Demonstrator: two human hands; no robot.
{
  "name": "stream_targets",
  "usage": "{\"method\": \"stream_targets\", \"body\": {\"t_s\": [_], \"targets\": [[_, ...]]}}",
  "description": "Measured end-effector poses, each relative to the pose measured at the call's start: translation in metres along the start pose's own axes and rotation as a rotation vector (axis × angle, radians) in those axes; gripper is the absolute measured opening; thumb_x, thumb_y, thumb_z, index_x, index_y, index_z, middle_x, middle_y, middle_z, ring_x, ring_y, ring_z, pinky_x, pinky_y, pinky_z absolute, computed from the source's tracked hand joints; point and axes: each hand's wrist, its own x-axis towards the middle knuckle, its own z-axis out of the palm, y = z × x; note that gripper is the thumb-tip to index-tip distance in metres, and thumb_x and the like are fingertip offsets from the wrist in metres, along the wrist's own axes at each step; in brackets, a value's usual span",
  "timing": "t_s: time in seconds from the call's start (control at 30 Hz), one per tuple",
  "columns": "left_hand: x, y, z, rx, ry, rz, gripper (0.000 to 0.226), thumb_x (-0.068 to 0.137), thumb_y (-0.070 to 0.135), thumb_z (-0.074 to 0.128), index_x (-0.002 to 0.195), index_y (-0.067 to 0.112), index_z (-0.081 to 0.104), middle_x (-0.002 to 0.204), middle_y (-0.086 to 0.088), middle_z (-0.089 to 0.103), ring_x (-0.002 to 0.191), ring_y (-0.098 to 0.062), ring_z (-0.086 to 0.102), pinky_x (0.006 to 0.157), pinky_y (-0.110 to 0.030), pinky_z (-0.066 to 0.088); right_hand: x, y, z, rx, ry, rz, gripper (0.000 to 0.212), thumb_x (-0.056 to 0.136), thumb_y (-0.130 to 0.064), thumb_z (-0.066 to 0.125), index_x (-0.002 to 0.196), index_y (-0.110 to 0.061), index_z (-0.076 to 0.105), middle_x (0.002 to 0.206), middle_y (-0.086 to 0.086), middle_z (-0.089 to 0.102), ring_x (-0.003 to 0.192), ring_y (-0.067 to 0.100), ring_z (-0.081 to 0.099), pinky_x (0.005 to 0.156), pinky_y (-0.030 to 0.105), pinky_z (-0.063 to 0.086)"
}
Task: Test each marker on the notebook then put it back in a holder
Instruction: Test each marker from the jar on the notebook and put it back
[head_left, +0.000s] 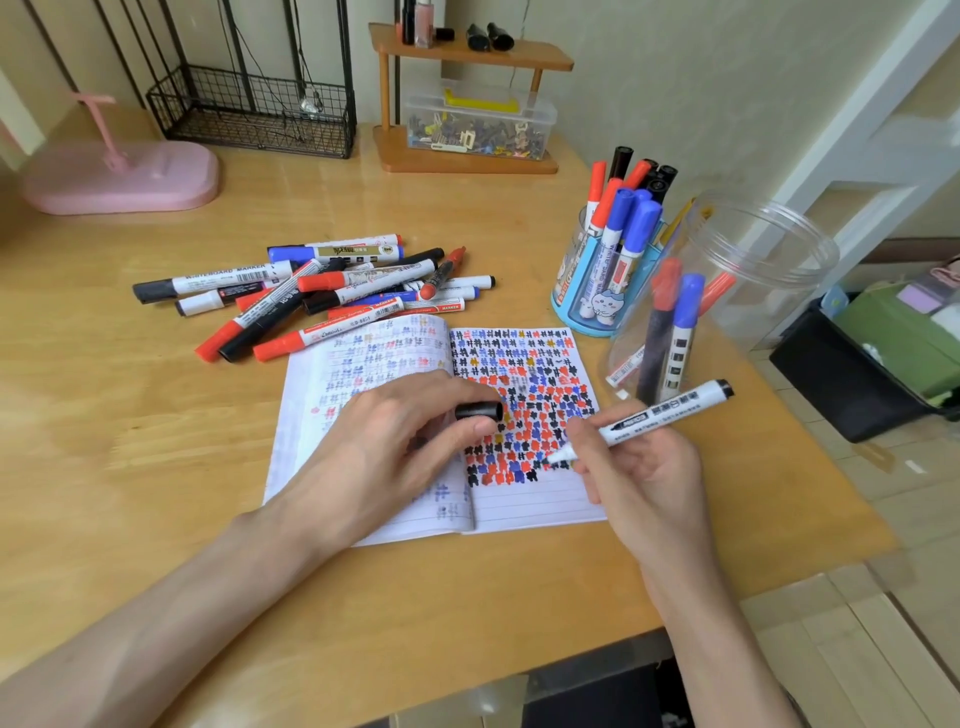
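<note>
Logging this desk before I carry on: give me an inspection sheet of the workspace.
Surface: wooden desk, open notebook on it.
Job's things: uncapped marker tip at the right page; loose markers piled behind; blue holder and clear jar hold markers.
Clutter: pink stand, wire basket, wooden shelf.
Hands: left hand pinches the black cap; right hand grips the marker.
Cables: thin cord hangs by the wire basket.
Surroundings: wall behind, black bin at right.

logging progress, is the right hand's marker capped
No, the left hand pinches the black plastic cap; the white black-ended marker shows a bare tip.
</note>
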Motion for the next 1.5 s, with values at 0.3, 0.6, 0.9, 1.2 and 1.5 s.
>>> {"method": "stream_targets", "body": {"t_s": [0.3,0.6,0.9,1.2,1.5], "targets": [[-0.001,-0.002,-0.002,0.005,0.007,-0.005,0.032,0.104,0.042,0.054,0.128,0.028,0.069,0.113,0.021,0.072,0.099,0.01,0.064,0.086,-0.009,0.046,0.0,-0.013,0.001,0.119,0.089,0.013,0.012,0.089,-0.022,0.076,0.087,-0.012,0.071,0.063,-0.004,0.067,0.06,0.005,0.063,0.057,0.017,0.049],[0.0,-0.004,0.0,0.032,0.001,0.01,0.033,0.101,0.045,0.058,0.125,0.027,0.071,0.108,0.022,0.071,0.091,0.015,0.059,0.081,-0.004,0.042,0.001,-0.02,0.015,0.195,-0.049,-0.033,0.01,0.094,-0.01,0.075,0.096,-0.006,0.066,0.062,0.011,0.057,0.057,0.018,0.052,0.057,0.023,0.044],[0.0,-0.004,0.0,0.02,-0.017,0.031,0.031,0.103,0.045,0.059,0.126,0.027,0.071,0.112,0.019,0.072,0.098,0.004,0.066,0.084,-0.013,0.048,-0.002,-0.013,0.028,0.228,-0.077,-0.058,0.014,0.09,-0.018,0.079,0.096,-0.009,0.069,0.065,0.008,0.063,0.058,0.017,0.058,0.059,0.022,0.047],[0.001,-0.008,0.001,0.061,-0.037,0.108,0.033,0.107,0.04,0.051,0.12,0.017,0.071,0.099,0.011,0.069,0.092,-0.009,0.066,0.081,-0.023,0.05,-0.002,-0.01,0.037,0.216,-0.063,-0.116,0.025,0.075,-0.011,0.084,0.093,0.002,0.072,0.075,0.008,0.074,0.058,0.017,0.063,0.059,0.023,0.052],[0.001,-0.006,0.0,0.083,0.01,0.181,0.026,0.107,0.033,0.052,0.115,0.015,0.071,0.098,0.01,0.067,0.089,-0.01,0.063,0.077,-0.022,0.049,-0.005,-0.008,0.043,0.241,-0.068,-0.156,0.019,0.076,-0.012,0.081,0.09,-0.004,0.071,0.078,0.003,0.075,0.066,0.012,0.068,0.067,0.023,0.055]]}}
